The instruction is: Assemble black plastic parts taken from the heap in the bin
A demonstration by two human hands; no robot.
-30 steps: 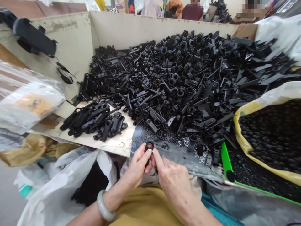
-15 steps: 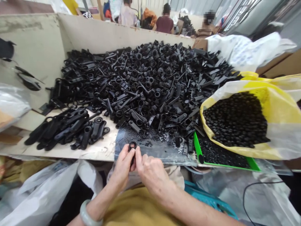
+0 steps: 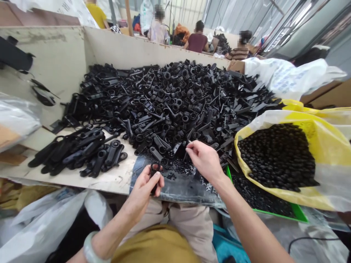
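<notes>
My left hand point(image 3: 145, 184) is closed round a black plastic part with a ring end point(image 3: 155, 167), held above the near edge of the table. My right hand point(image 3: 205, 160) is at the front of a big heap of black plastic parts point(image 3: 175, 91), thumb and fingertips pinched together. Whatever lies between those fingertips is too small to make out. Just below and left of it are small silver screws point(image 3: 190, 170) and tiny black pieces point(image 3: 171, 176) on a dark mat point(image 3: 181, 188). To the left, long black handle-like parts point(image 3: 82, 149) lie grouped on the pale tabletop.
A yellow and white bag point(image 3: 333, 164) of small black pieces leans over a green tray point(image 3: 298, 213) at right. A pale board point(image 3: 123, 44) walls the heap's back. Several people point(image 3: 197, 40) sit beyond it. White sacks point(image 3: 55, 226) hang below the left edge.
My right hand has left the part in my left hand and moved forward and right to the heap's front edge. My left hand still holds the black part. The view has tilted slightly.
</notes>
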